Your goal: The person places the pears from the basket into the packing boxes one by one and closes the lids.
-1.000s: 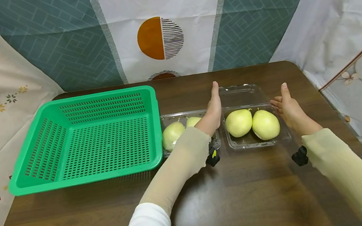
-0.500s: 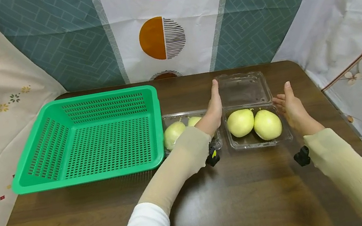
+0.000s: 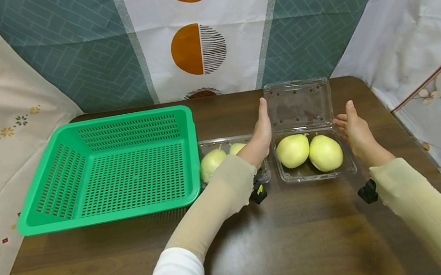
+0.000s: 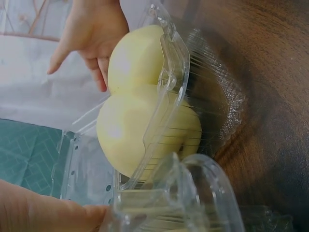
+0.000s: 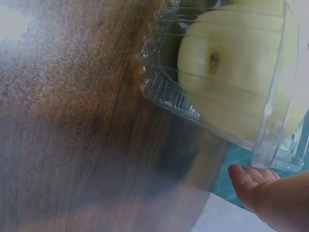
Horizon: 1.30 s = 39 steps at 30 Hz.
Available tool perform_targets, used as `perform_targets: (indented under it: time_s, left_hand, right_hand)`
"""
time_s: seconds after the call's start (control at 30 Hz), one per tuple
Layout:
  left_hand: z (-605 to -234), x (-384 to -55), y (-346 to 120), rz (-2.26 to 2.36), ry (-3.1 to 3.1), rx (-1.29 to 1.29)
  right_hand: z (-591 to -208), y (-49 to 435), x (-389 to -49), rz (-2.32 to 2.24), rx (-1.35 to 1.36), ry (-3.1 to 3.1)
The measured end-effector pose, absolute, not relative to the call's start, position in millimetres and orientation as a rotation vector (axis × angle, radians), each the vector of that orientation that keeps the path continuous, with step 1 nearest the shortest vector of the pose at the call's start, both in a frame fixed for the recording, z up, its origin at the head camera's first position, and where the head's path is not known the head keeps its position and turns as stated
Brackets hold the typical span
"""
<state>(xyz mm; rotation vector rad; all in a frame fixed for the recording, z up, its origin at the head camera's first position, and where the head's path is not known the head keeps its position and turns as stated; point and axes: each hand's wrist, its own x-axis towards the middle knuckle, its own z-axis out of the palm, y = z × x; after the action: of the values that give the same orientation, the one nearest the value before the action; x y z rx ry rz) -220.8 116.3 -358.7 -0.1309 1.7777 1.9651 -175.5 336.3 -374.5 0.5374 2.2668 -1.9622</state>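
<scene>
In the head view, a clear plastic clamshell box [image 3: 311, 177] holds two pale yellow pears [image 3: 293, 151] side by side. Its lid [image 3: 299, 105] stands swung back behind the pears. My left hand [image 3: 257, 140] is at the box's left side, thumb up and fingers straight, partly over a second clamshell box [image 3: 225, 139] with pears [image 3: 212, 163] in it. On the far side, my right hand [image 3: 357, 135] has its palm turned inward, with relaxed fingers [image 5: 248, 181] right at the box's edge in the right wrist view. Neither hand grips anything.
A large green plastic basket [image 3: 110, 218] with slotted walls stands on the left of the brown wooden table [image 3: 302, 251]. The second box sits between it and the open box. Patterned cloths [image 3: 100, 55] hang behind and on both sides.
The lid's far edge has moved up in the head view, and the lid now shows taller and wider. Both hands have stayed in nearly the same place.
</scene>
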Motion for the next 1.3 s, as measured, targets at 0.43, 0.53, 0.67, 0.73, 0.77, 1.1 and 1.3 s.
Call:
perform_targets:
  time_s: [0.43, 0.53, 0.67, 0.73, 0.77, 1.1, 1.3]
  left_hand:
    - [-354, -220, 116, 1.981, 1.797, -0.128]
    - [-353, -220, 115, 1.963, 1.795, -0.144]
    - [-350, -218, 114, 1.947, 1.800, -0.143]
    - [-349, -218, 114, 1.953, 1.788, -0.129]
    - [-348, -218, 114, 1.956, 1.782, -0.123]
    - [-340, -212, 113, 1.896, 1.834, -0.135]
    - [-338, -209, 112, 1.811, 1.892, -0.122]
  right_hand:
    - [-371, 335, -177, -1.899, 0.604, 2.355]
    - [-371, 334, -176, -1.906, 0.597, 2.375]
    - [-369, 334, -175, -1.932, 0.605, 2.404]
    - [-368, 334, -176, -1.942, 0.628, 2.415]
    - [-368, 333, -176, -1.938, 0.635, 2.422]
    - [-362, 331, -177, -1.920, 0.644, 2.442]
    - [-360, 330, -176, -1.879, 0.650, 2.475]
